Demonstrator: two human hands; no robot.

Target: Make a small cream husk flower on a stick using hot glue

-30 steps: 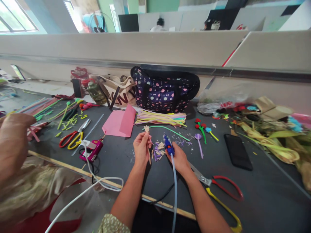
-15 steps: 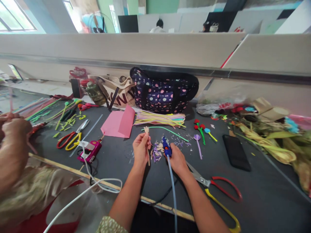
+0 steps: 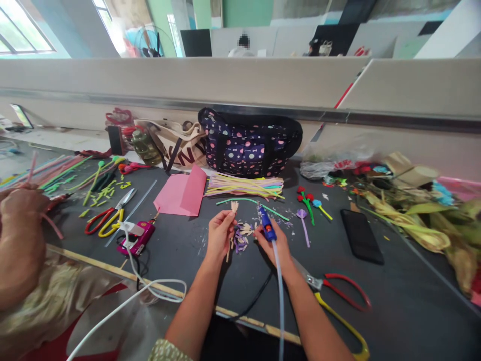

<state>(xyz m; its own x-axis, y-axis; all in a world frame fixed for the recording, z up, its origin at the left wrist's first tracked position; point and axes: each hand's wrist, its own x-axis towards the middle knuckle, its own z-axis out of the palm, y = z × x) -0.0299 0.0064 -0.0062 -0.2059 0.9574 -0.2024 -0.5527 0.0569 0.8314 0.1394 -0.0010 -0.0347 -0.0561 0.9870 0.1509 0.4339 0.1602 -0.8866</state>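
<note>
While the head view looks down on a dark table (image 3: 394, 301), the left hand (image 3: 220, 233) pinches a thin stick with a frayed pale tip (image 3: 233, 216) upright between closed fingers, just above the table. The right hand (image 3: 276, 245) is wrapped around a blue glue gun (image 3: 265, 225), its nozzle pointing up and tilted toward the stick, its glue rod (image 3: 280, 296) trailing back along the forearm. Between the two hands lies a small pile of cuttings (image 3: 242, 235). Red-and-yellow scissors (image 3: 338, 301) lie just beside the right wrist, a black phone (image 3: 361, 235) farther right. Beyond the hands lie a bundle of straws (image 3: 244, 184), pink paper (image 3: 182, 193) and a dotted bag (image 3: 250, 143). At the left edge, another person's hand (image 3: 20, 205) holds pink strips.
</note>
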